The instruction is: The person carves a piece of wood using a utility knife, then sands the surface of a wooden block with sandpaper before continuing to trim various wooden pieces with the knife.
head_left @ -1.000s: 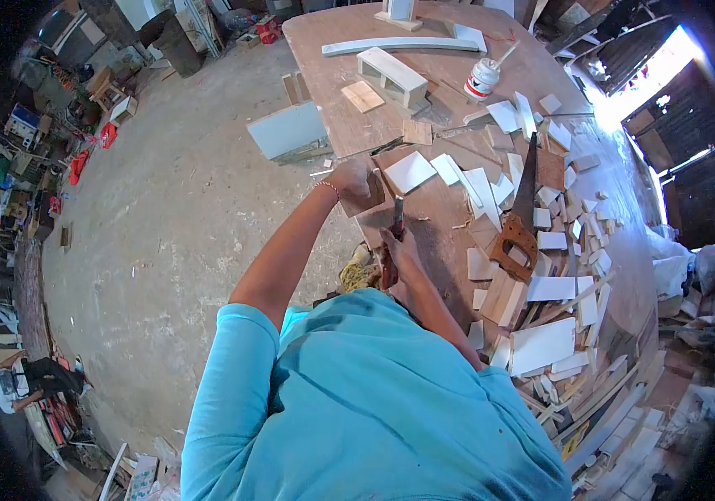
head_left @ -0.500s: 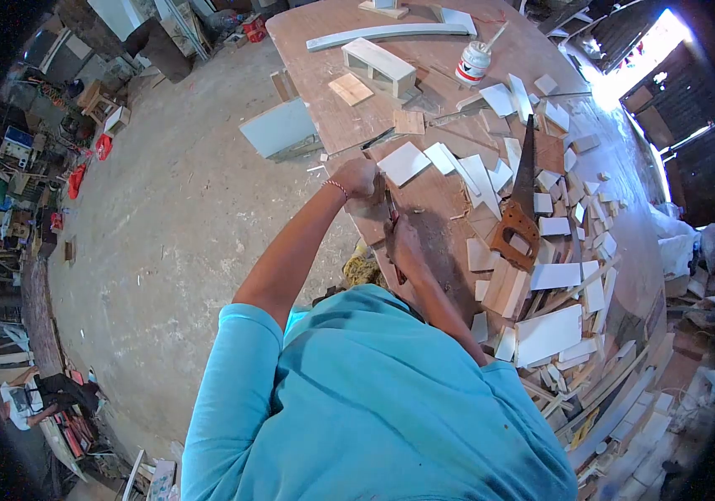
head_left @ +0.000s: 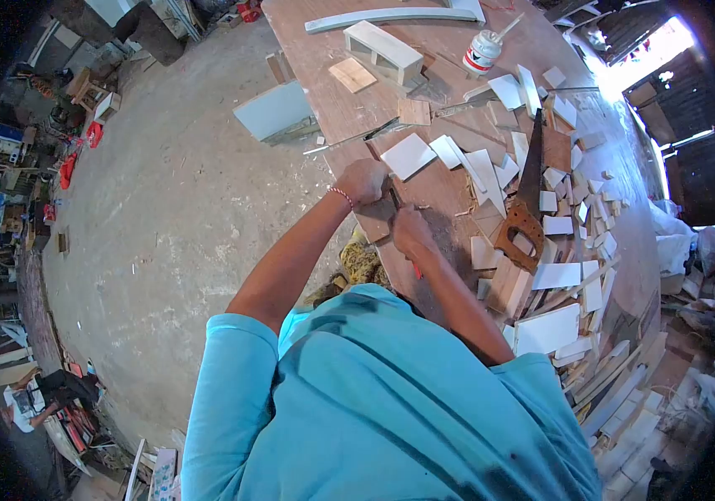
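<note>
My left hand [head_left: 363, 181] is closed at the table's left edge, by the end of a dark, narrow tool [head_left: 395, 198]; what its fingers hold is hidden. My right hand [head_left: 413, 233] is wrapped round the same tool, and a bit of red shows below the fist [head_left: 417, 271]. Just beyond the hands lies a pale square board [head_left: 408, 157]. A handsaw [head_left: 522, 219] with a wooden handle rests on offcuts to the right.
Wood offcuts [head_left: 548, 330] cover the table's right side. Farther back are a white jar with a brush [head_left: 482, 52], a small wooden box frame [head_left: 383, 50] and a curved strip [head_left: 391, 18]. A seated person [head_left: 27, 403] is at the lower left.
My right hand has shifted slightly right and turned, with red now showing under it. The view has moved a little, and my left hand stays near the table edge.
</note>
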`<state>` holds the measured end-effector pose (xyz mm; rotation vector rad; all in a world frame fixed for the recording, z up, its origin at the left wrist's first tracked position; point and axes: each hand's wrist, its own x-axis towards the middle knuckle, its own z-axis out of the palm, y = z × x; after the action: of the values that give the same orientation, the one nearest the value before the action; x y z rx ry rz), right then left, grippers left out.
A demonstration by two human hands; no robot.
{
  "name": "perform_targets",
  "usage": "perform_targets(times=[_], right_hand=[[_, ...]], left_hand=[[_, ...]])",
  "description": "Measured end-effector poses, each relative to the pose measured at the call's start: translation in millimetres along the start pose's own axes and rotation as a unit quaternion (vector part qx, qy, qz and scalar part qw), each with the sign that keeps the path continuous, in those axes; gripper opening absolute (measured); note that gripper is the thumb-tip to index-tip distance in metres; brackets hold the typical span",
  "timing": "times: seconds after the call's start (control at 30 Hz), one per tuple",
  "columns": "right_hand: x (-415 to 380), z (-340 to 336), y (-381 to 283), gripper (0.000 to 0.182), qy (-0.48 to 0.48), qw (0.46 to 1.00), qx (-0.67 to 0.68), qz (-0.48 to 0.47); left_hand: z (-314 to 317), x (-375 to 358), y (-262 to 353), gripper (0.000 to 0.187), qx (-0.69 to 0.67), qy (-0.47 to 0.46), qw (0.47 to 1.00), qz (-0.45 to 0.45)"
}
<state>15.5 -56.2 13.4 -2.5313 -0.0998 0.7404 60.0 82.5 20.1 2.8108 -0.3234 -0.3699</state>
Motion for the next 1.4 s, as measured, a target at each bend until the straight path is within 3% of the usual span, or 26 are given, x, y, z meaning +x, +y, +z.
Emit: perform_targets(times=[0.03,0.1,0.23,0.3,0.33,0.43,0.5,0.53,0.63,0.87,1.17,1.4], right_hand=[[4.3,-1.1,0.0,0.026,0.000,1.000,0.002,0.005],[15.7,-2.7,0.2,0.032,-0.116,0.991,-0.065,0.000],[19.9,18.9,14.1,0.030,-0.013,0.999,0.041,0.024],[36.0,42.2,43.7,0.029,0.079,0.974,0.043,-0.210],[35.2,45.2,41.5,0.029,0.085,0.972,0.043,-0.214],[36.6,40.8,55.0,0.026,0.069,0.990,-0.010,-0.123],[38.8,34.5,55.6,0.023,0.008,0.992,0.052,-0.118],[33.9,23.5,49.5,0.021,-0.041,0.994,0.102,-0.025],[38.7,22.9,58.7,0.024,-0.024,0.994,0.106,-0.001],[31.9,28.6,53.4,0.027,0.013,0.991,0.121,-0.047],[29.0,21.0,52.8,0.024,-0.002,0.993,0.117,0.010],[23.0,26.3,44.5,0.020,0.040,0.994,0.081,-0.055]], left_hand=[[2.2,-0.2,0.3,0.017,-0.001,-0.003,1.000,0.003],[4.8,-0.8,0.2,0.014,-0.003,0.009,1.000,0.020],[11.3,-8.8,9.6,0.012,0.017,0.025,0.999,0.019],[12.9,-9.7,9.9,0.010,0.067,0.004,0.997,0.034],[8.2,-9.8,6.8,0.010,0.072,0.010,0.997,0.034],[3.8,-5.7,7.5,0.010,0.007,0.019,0.999,0.036],[-1.1,-4.9,0.6,0.011,0.002,0.017,1.000,0.004],[11.9,6.0,-13.2,0.015,0.012,-0.002,1.000,0.017],[12.7,13.1,-20.5,0.019,0.014,0.006,0.999,0.031],[2.8,11.1,-21.4,0.024,0.024,-0.028,0.999,0.020],[8.7,15.6,-28.3,0.024,-0.039,-0.023,0.999,-0.028],[14.3,17.4,-32.9,0.032,-0.016,0.002,1.000,-0.005]])
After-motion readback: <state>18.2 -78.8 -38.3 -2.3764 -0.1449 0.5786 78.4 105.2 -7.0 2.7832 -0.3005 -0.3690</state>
